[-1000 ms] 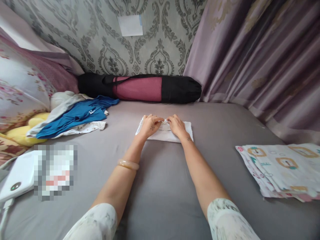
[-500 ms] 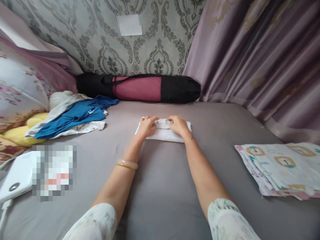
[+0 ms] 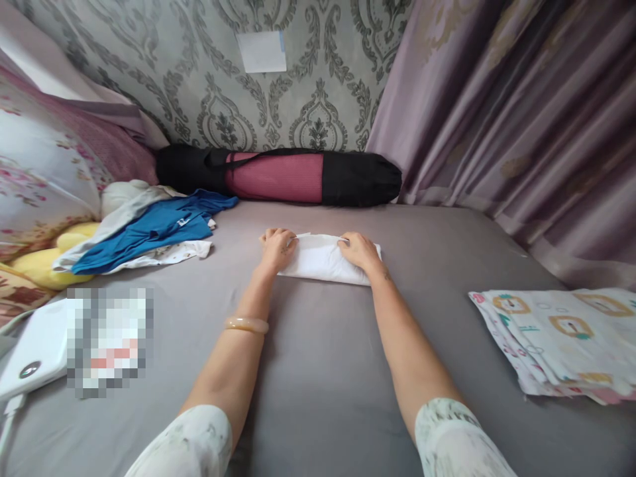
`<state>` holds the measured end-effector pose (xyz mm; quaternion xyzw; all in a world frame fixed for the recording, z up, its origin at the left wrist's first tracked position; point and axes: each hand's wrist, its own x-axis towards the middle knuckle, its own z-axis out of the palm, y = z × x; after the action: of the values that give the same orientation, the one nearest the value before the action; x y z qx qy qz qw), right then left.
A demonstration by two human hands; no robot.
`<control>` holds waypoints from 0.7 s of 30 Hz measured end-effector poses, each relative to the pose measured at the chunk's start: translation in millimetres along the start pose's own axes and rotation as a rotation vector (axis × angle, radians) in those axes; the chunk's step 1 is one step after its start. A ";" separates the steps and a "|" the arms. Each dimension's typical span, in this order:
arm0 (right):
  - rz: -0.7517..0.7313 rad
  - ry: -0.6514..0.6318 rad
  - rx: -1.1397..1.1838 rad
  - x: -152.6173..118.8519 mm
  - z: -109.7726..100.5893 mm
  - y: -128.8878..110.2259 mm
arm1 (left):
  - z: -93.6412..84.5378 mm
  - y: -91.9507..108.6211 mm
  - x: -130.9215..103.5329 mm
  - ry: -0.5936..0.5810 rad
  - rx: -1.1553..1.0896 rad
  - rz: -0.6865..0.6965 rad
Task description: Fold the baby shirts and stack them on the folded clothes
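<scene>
A white folded cloth (image 3: 318, 259) lies on the grey bed sheet (image 3: 318, 371) in front of me, its long side running left to right. At its far left corner, my left hand (image 3: 279, 249) is closed on the edge, thumb toward the middle. My right hand (image 3: 358, 250) pinches the far edge nearer the right end. Part of the cloth is hidden beneath both hands. Which garment or piece of linen it is, I cannot tell.
A stack of printed folded cloths (image 3: 561, 338) lies to the right. Left are a blue shirt (image 3: 149, 228) among other clothes, a yellow plush toy (image 3: 40, 258) and a white power bank (image 3: 37, 351) with a cable. A black and maroon roll bag (image 3: 273, 175) lies along the wall.
My left hand has moved left to the cloth's corner. The far edge strip between my hands now lies smooth, with its earlier crumpled fold gone. My right hand stays almost in place.
</scene>
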<state>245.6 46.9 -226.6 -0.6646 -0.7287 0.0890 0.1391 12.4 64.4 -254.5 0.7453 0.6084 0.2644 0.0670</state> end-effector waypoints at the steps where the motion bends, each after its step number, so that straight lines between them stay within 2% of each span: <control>1: 0.023 0.019 -0.018 -0.2 2.3 -0.1 | 0.4 -0.7 -0.3 0.018 0.002 -0.023; 4: 0.068 0.076 -0.061 -0.7 10.6 0.1 | 1.3 -1.6 -1.3 0.042 0.025 -0.117; 7: 0.082 0.131 -0.083 -0.3 18.3 1.4 | 3.2 -3.2 -0.9 0.013 0.028 -0.178; 10: 0.094 0.159 -0.086 -0.2 24.5 2.5 | 8.3 -8.1 0.8 0.002 -0.004 -0.184; 15: 0.119 0.207 -0.078 -0.3 33.2 2.5 | 20.5 -16.6 3.0 0.057 -0.032 -0.171; 18: 0.153 0.191 -0.063 3.4 32.0 2.8 | 21.2 -14.8 4.1 0.077 -0.033 -0.226; 21: 0.150 0.099 -0.025 6.0 21.9 3.9 | 12.3 -6.4 4.2 0.044 0.015 -0.284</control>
<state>241.9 54.4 -248.0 -0.7225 -0.6703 0.0569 0.1596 13.2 72.7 -266.4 0.6462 0.7111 0.2638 0.0849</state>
